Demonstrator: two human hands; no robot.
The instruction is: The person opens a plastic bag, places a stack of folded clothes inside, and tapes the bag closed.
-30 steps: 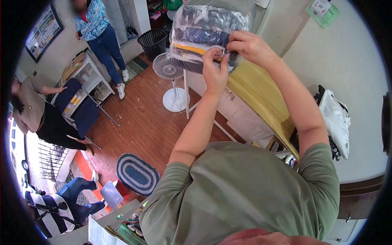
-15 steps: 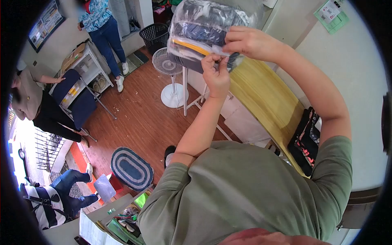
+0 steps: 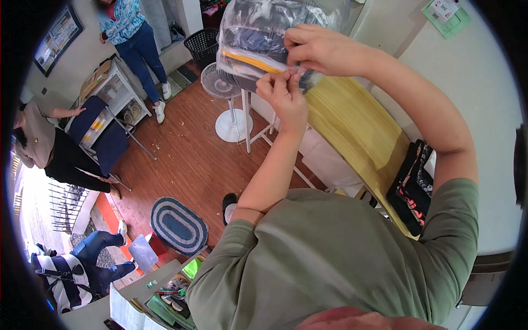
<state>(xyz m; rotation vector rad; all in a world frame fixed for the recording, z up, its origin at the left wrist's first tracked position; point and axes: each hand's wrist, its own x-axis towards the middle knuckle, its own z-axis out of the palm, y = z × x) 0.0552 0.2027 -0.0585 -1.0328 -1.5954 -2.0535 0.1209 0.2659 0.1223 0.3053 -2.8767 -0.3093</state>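
A clear plastic bag [image 3: 264, 41] packed with folded clothes, dark ones and a yellow-edged one among them, sits at the far end of the wooden table [image 3: 357, 121]. My left hand [image 3: 283, 99] pinches the bag's near edge with thumb and fingers closed. Just above and to its right, my right hand [image 3: 324, 50] has its fingers closed on the same plastic. Both hands meet at the bag's gathered corner; the exact bit of plastic between the fingertips is too small to make out.
Folded dark printed clothes [image 3: 410, 187] lie at the table's near end. A white fan [image 3: 231, 124] and a black basket [image 3: 202, 45] stand left of the table. An oval rug [image 3: 179, 225] lies on the floor. Three other people are on the left, one by a folding chair [image 3: 113, 143].
Both hands and the bag appear slightly further left in view. My right-hand fingers have moved closer to my left fingertips at the bag's corner.
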